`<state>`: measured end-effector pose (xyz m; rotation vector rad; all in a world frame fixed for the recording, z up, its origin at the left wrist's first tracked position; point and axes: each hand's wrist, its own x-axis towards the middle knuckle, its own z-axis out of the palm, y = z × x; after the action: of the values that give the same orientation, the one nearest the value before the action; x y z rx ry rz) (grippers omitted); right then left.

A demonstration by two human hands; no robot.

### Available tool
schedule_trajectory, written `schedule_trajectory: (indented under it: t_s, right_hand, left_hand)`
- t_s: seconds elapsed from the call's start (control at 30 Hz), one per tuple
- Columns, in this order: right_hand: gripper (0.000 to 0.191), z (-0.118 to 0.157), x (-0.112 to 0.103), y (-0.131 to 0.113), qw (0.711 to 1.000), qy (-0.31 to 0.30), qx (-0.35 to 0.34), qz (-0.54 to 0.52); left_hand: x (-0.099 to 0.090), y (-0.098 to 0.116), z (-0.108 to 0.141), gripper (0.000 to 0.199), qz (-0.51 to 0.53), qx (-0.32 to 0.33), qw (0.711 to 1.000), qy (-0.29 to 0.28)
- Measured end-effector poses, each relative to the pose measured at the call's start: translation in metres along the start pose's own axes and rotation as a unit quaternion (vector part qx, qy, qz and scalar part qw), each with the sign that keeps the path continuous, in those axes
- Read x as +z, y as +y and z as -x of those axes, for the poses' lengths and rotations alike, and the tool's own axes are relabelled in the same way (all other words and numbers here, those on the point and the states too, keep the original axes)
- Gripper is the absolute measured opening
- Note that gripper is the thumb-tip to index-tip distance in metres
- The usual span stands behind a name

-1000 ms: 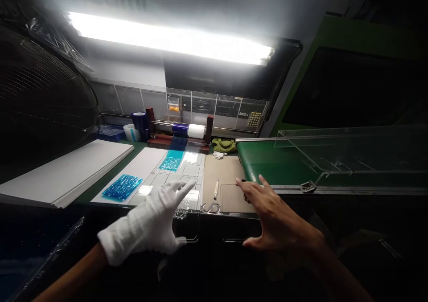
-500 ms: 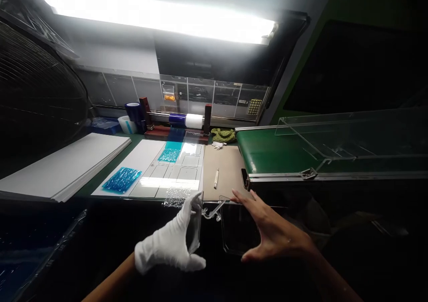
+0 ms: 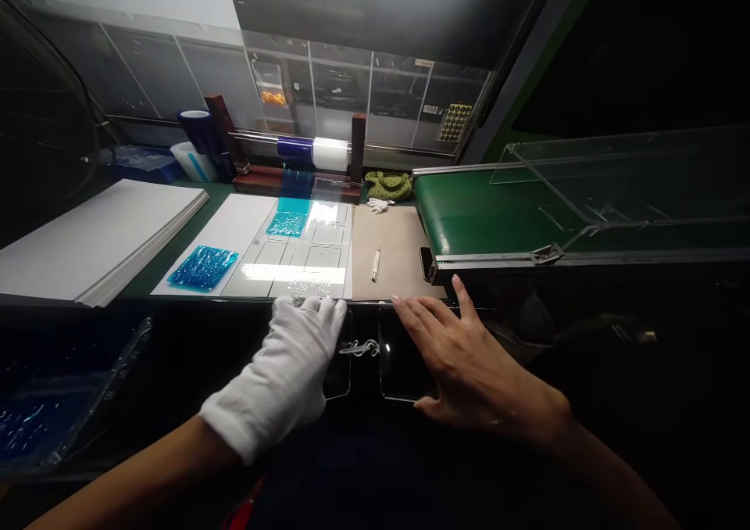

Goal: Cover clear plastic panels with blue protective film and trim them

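In a white glove, my left hand (image 3: 287, 370) holds a clear, dark-looking plate (image 3: 338, 377) by its edges, fingers on the far side and thumb near. My bare right hand (image 3: 477, 362) spans a second clear plate (image 3: 398, 370) the same way, its index finger raised. Both plates have thin bright rims and sit just in front of the table edge. In the gap between them is a twisted clear strip (image 3: 366, 348); whether it joins the plates I cannot tell. Much of each plate is hidden under my hands.
Behind lie a clear sheet with outlined rectangles (image 3: 275, 268), blue film pieces (image 3: 203, 267), a pen-like cutter (image 3: 376, 266) and a phone (image 3: 426, 263). A film-roll stand (image 3: 358, 151) is at the back, a paper stack (image 3: 99, 233) left, a green conveyor belt (image 3: 469, 209) right.
My view has tilted down. The left hand has turned palm-down over its plate, and the right hand has lowered over the other. The twisted strip between them looks shorter.
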<state>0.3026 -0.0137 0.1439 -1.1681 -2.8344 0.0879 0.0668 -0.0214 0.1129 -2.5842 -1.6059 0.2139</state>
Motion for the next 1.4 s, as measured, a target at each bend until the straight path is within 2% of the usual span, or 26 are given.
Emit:
schedule_trajectory:
  t_s: [0.07, 0.13, 0.2, 0.27, 0.3, 0.37, 0.43, 0.47, 0.5, 0.53, 0.57, 0.6, 0.67, 0.7, 0.73, 0.77, 0.83, 0.87, 0.93, 0.97, 1.07, 1.1, 1.17, 1.3, 1.33, 1.4]
  right_hand:
    - [0.114, 0.005, 0.002, 0.009, 0.998, -0.015, 0.009, -0.053]
    - [0.115, 0.015, 0.004, 0.025, 0.989, -0.039, 0.012, -0.142]
    - [0.117, 0.026, 0.01, 0.041, 0.965, -0.064, 0.012, -0.254]
    - [0.12, 0.037, 0.025, 0.052, 0.926, -0.083, 0.025, -0.368]
    - [0.122, 0.041, 0.036, 0.055, 0.904, -0.086, 0.042, -0.417]
    - [0.123, 0.048, 0.063, 0.052, 0.862, -0.077, 0.101, -0.491]
    - [0.122, 0.054, 0.097, 0.041, 0.825, -0.052, 0.184, -0.532]
    - [0.124, 0.057, 0.115, 0.034, 0.804, -0.038, 0.227, -0.548]
    - [0.126, 0.062, 0.134, 0.026, 0.775, -0.007, 0.274, -0.569]
    - [0.124, 0.068, 0.153, 0.019, 0.734, 0.026, 0.311, -0.603]
    - [0.119, 0.075, 0.171, 0.013, 0.674, 0.063, 0.344, -0.651]
    - [0.109, 0.083, 0.188, 0.01, 0.601, 0.109, 0.39, -0.689]
    - [0.089, 0.104, 0.217, 0.011, 0.463, 0.176, 0.501, -0.71]
    - [0.083, 0.115, 0.228, 0.017, 0.413, 0.202, 0.552, -0.696]
    - [0.08, 0.126, 0.235, 0.027, 0.377, 0.222, 0.601, -0.669]
    - [0.079, 0.135, 0.238, 0.041, 0.357, 0.241, 0.644, -0.632]
    - [0.08, 0.149, 0.23, 0.078, 0.344, 0.278, 0.711, -0.547]
    - [0.082, 0.154, 0.219, 0.099, 0.347, 0.306, 0.727, -0.507]
    - [0.085, 0.157, 0.19, 0.14, 0.359, 0.344, 0.719, -0.486]
    - [0.086, 0.156, 0.174, 0.158, 0.365, 0.382, 0.708, -0.468]
    - [0.083, 0.148, 0.138, 0.186, 0.386, 0.446, 0.667, -0.456]
    - [0.079, 0.143, 0.134, 0.185, 0.396, 0.451, 0.654, -0.461]
    - [0.07, 0.13, 0.141, 0.171, 0.42, 0.441, 0.635, -0.475]
    - [0.053, 0.089, 0.191, 0.115, 0.458, 0.377, 0.642, -0.486]
    - [0.05, 0.075, 0.203, 0.102, 0.491, 0.35, 0.64, -0.476]
    - [0.046, 0.042, 0.22, 0.084, 0.589, 0.29, 0.609, -0.446]
  left_hand:
    - [0.004, -0.006, 0.0, 0.094, 0.08, 0.02, 0.997, -0.009]
    - [0.003, -0.018, 0.003, 0.103, 0.203, 0.05, 0.977, -0.032]
    - [0.001, -0.029, 0.008, 0.107, 0.313, 0.091, 0.943, -0.069]
    - [0.003, -0.03, 0.012, 0.109, 0.369, 0.112, 0.917, -0.103]
    - [0.007, -0.026, 0.013, 0.109, 0.372, 0.098, 0.917, -0.101]
    - [0.021, -0.01, 0.008, 0.106, 0.343, 0.029, 0.937, -0.057]
    - [0.041, 0.009, -0.001, 0.101, 0.289, -0.088, 0.953, 0.018]
    - [0.052, 0.017, -0.007, 0.1, 0.268, -0.159, 0.949, 0.046]
    - [0.062, 0.023, -0.012, 0.101, 0.252, -0.22, 0.94, 0.07]
    - [0.071, 0.026, -0.016, 0.102, 0.249, -0.272, 0.926, 0.086]
    - [0.08, 0.026, -0.019, 0.104, 0.262, -0.309, 0.909, 0.098]
    - [0.087, 0.024, -0.021, 0.106, 0.293, -0.331, 0.891, 0.106]
    - [0.098, 0.016, -0.02, 0.11, 0.39, -0.347, 0.846, 0.111]
    - [0.101, 0.012, -0.019, 0.111, 0.441, -0.349, 0.819, 0.111]
    - [0.103, 0.008, -0.018, 0.112, 0.485, -0.352, 0.793, 0.108]
    - [0.104, 0.006, -0.016, 0.112, 0.519, -0.358, 0.77, 0.104]
    - [0.103, 0.005, -0.014, 0.112, 0.568, -0.368, 0.73, 0.089]
    - [0.101, 0.006, -0.014, 0.112, 0.592, -0.368, 0.712, 0.081]
    - [0.098, 0.009, -0.015, 0.11, 0.639, -0.356, 0.678, 0.064]
    - [0.096, 0.011, -0.015, 0.109, 0.658, -0.347, 0.665, 0.056]
    - [0.094, 0.013, -0.015, 0.105, 0.681, -0.33, 0.652, 0.043]
    - [0.093, 0.013, -0.014, 0.103, 0.685, -0.328, 0.65, 0.043]
    - [0.092, 0.01, -0.011, 0.102, 0.693, -0.327, 0.641, 0.048]
    - [0.092, 0.001, -0.003, 0.099, 0.713, -0.335, 0.612, 0.066]
    - [0.093, -0.002, -0.001, 0.099, 0.716, -0.337, 0.607, 0.075]
    - [0.096, -0.008, 0.002, 0.099, 0.721, -0.34, 0.596, 0.097]
